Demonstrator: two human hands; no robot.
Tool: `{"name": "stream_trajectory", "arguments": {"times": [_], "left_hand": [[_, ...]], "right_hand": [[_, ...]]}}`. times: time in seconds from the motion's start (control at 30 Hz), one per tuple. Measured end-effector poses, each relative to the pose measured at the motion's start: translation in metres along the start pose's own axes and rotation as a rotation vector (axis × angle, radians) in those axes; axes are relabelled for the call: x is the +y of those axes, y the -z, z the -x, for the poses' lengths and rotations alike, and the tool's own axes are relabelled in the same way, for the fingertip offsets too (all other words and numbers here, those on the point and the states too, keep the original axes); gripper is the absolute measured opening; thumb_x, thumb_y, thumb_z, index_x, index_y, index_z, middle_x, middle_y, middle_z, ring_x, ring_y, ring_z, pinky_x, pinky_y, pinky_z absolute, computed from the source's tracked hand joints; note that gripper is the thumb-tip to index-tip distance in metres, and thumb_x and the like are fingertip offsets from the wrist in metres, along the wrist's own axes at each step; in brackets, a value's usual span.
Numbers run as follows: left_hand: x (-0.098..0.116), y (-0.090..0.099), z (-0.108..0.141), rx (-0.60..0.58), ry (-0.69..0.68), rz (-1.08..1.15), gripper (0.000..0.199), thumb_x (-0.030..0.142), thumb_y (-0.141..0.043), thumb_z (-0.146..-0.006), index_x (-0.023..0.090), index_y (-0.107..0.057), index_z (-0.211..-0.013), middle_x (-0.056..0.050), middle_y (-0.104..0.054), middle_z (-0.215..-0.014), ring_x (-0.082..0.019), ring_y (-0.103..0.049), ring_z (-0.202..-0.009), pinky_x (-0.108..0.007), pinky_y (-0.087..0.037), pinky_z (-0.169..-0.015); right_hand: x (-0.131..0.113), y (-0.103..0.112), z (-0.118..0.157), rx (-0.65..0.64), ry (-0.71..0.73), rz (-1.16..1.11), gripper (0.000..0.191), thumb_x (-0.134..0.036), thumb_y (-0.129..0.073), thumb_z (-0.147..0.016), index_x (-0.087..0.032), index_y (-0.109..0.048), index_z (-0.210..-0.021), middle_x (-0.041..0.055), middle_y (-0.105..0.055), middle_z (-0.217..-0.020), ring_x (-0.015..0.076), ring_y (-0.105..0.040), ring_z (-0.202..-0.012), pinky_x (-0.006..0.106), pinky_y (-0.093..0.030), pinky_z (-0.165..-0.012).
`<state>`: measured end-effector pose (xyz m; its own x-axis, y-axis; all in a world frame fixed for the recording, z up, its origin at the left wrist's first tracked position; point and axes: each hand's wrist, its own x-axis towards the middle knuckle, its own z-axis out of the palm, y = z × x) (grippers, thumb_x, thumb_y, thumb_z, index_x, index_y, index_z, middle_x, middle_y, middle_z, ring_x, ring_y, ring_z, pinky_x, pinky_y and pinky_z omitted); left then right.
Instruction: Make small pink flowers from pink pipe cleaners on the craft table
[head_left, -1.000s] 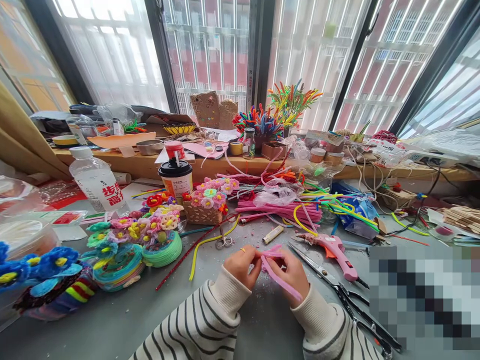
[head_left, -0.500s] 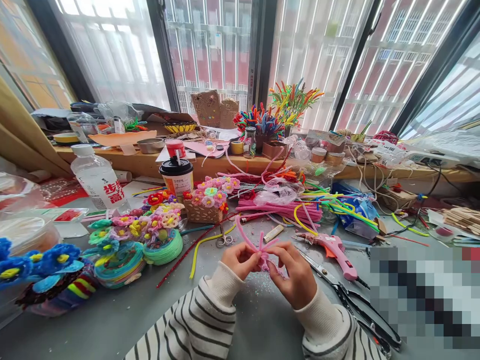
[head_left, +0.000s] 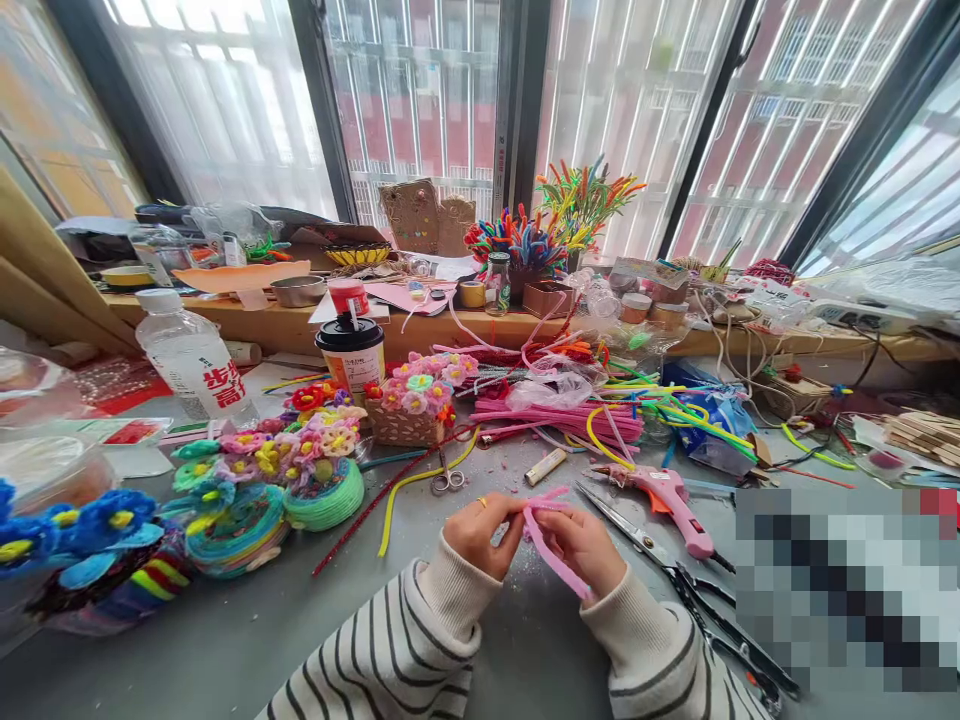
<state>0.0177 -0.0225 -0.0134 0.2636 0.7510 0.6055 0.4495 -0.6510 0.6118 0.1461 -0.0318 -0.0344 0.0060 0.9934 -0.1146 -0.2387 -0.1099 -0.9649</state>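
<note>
Pink pipe cleaners (head_left: 556,560) are pinched between both hands above the grey table, one length hanging down toward my right wrist and short ends sticking out to the upper right. My left hand (head_left: 484,535) is closed on them with thumb and forefinger; a ring shows on one finger. My right hand (head_left: 589,548) grips them from the other side, its fingers curled. The fingers partly hide how the pieces are joined. Just beyond lies a small cream-coloured tube (head_left: 545,467). Right of my right hand are large scissors (head_left: 652,548) with black handles.
A pink glue gun (head_left: 671,500) lies right of the hands. Small scissors (head_left: 448,478) and a yellow pipe cleaner (head_left: 397,500) are to the left. Pipe-cleaner flower pots (head_left: 322,495), a lidded cup (head_left: 351,350) and a bottle (head_left: 191,360) stand further left. Pink pipe-cleaner bundles (head_left: 570,425) lie behind.
The long pink end that pointed up and left now hangs down over my right hand. My left hand has turned and shifted right, and the hands are closer together.
</note>
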Motion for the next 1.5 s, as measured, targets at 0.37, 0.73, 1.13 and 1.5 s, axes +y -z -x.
{"name": "stream_trajectory", "arguments": {"times": [0.37, 0.73, 1.13, 1.5], "left_hand": [[-0.013, -0.006, -0.003, -0.053, 0.567, 0.512, 0.023, 0.034, -0.061, -0.053, 0.011, -0.060, -0.057, -0.002, -0.056, -0.051, -0.012, -0.053, -0.049, -0.022, -0.043, -0.047], [-0.009, 0.004, -0.013, -0.171, 1.017, 0.951, 0.027, 0.028, -0.071, -0.035, 0.010, -0.056, -0.046, 0.001, -0.057, -0.040, -0.007, -0.050, -0.037, -0.020, -0.043, -0.045], [-0.007, 0.001, -0.011, -0.293, 0.936, 0.940, 0.025, 0.032, -0.068, -0.043, 0.010, -0.057, -0.049, 0.001, -0.055, -0.039, -0.006, -0.049, -0.037, -0.017, -0.040, -0.043], [-0.011, -0.002, -0.009, -0.191, 0.873, 0.815, 0.034, 0.024, -0.071, -0.038, 0.011, -0.050, -0.062, 0.000, -0.058, -0.047, -0.014, -0.056, -0.046, -0.024, -0.044, -0.044]], "right_hand": [[-0.009, 0.007, -0.003, -0.125, -0.129, -0.165, 0.022, -0.033, -0.064, -0.054, -0.013, -0.054, -0.057, -0.0086, -0.038, -0.033, -0.0007, -0.022, -0.026, 0.017, -0.007, -0.030], [0.002, -0.006, 0.004, -0.125, -0.205, -0.404, 0.018, -0.027, -0.068, -0.049, -0.013, -0.061, -0.059, -0.0040, -0.046, -0.044, 0.0007, -0.031, -0.035, 0.014, -0.014, -0.031], [-0.008, 0.006, 0.002, -0.021, 0.084, -0.138, 0.018, -0.029, -0.064, -0.057, -0.014, -0.056, -0.064, -0.0069, -0.045, -0.038, 0.0020, -0.033, -0.031, 0.015, -0.020, -0.031], [-0.010, -0.004, 0.010, -0.015, 0.182, 0.112, 0.024, -0.033, -0.062, -0.058, -0.014, -0.054, -0.069, -0.0001, -0.054, -0.055, 0.0099, -0.047, -0.046, 0.020, -0.036, -0.039]]}}
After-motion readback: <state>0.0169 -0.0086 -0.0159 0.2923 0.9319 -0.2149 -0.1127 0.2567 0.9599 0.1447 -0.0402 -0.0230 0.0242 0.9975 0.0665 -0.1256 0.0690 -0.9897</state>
